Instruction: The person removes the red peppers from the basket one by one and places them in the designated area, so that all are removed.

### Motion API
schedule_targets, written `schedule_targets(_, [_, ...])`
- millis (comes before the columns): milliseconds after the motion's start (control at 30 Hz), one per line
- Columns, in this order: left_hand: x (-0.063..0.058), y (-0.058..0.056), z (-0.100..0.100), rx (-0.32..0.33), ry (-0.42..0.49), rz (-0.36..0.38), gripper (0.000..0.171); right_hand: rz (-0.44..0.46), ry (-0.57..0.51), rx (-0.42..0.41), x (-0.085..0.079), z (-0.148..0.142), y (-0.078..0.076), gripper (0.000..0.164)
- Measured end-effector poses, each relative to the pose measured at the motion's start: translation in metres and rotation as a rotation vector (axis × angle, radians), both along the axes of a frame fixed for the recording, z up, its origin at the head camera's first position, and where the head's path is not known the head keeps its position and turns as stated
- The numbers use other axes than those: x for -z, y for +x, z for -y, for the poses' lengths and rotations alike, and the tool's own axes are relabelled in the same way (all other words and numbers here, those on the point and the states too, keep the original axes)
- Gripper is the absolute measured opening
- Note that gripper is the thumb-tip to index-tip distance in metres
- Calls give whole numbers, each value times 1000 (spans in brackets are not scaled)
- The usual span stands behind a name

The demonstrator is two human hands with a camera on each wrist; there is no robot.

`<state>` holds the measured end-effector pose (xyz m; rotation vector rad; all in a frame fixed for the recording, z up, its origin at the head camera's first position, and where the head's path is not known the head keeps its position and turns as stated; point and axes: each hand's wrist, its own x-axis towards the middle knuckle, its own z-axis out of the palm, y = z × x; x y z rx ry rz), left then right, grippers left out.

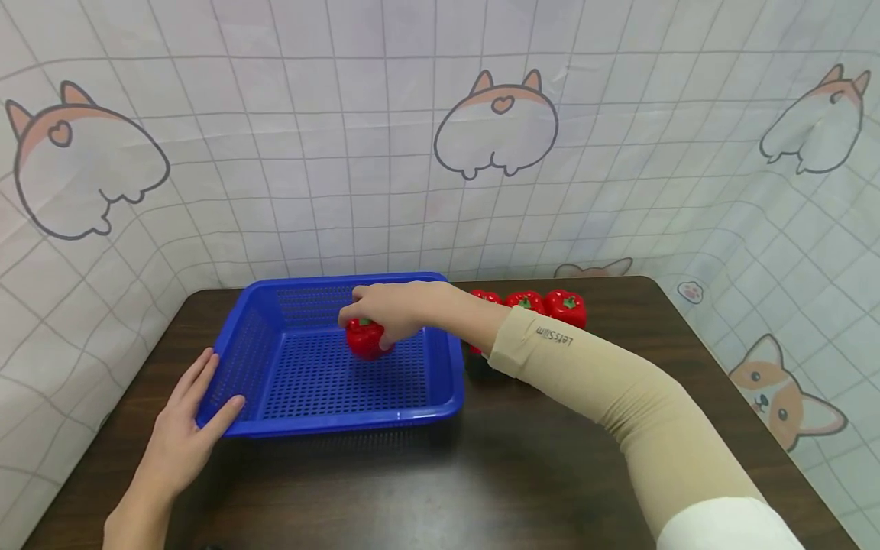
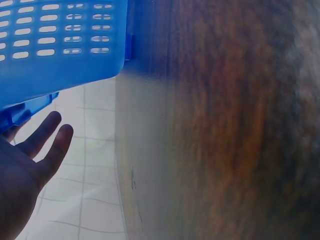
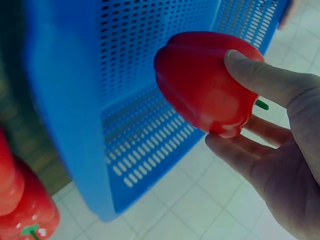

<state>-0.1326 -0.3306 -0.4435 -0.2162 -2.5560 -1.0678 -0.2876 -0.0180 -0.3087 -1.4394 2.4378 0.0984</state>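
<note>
My right hand [image 1: 392, 309] holds a red bell pepper [image 3: 205, 82] between thumb and fingers, above the floor of a blue plastic basket [image 1: 344, 420]. In the right wrist view, the pepper's green stem [image 3: 261, 104] points towards the palm of the right hand [image 3: 280, 155]. At the basket's left front corner, my left hand [image 1: 180, 428] rests against the rim with its fingers extended. The left wrist view shows the left hand [image 2: 25, 175] with fingers spread beside the basket's perforated wall [image 2: 60, 70].
More red bell peppers [image 1: 565, 308] stand on the dark wooden table [image 1: 550, 458] right of the basket, partly hidden by my right forearm. A white gridded cloth [image 1: 357, 191] with cartoon corgis hangs behind and beside the table.
</note>
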Motion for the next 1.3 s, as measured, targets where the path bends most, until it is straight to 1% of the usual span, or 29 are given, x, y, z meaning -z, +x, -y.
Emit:
schedule_targets(167, [0, -1, 0, 1, -2, -1, 74, 1, -46, -2, -4, -20, -1, 59])
schedule_targets(433, [0, 1, 0, 9, 5, 11, 74, 50, -141, 27, -8, -48, 4, 60])
schedule_targets(567, [0, 1, -1, 9, 9, 12, 74, 51, -190, 29, -13, -63, 6, 61])
schedule_targets(733, [0, 0, -2, 6, 10, 9, 74, 40, -226, 37, -19, -83, 8, 61])
schedule_targets(900, [1, 1, -3, 3, 10, 11, 74, 47, -264, 66, -25, -104, 12, 62])
schedule_targets(1133, [2, 1, -3, 4, 16, 7, 74, 1, -330, 91, -30, -135, 20, 62])
schedule_targets(1300, [2, 0, -2, 6, 13, -3, 74, -26, -376, 104, -29, -158, 24, 62])
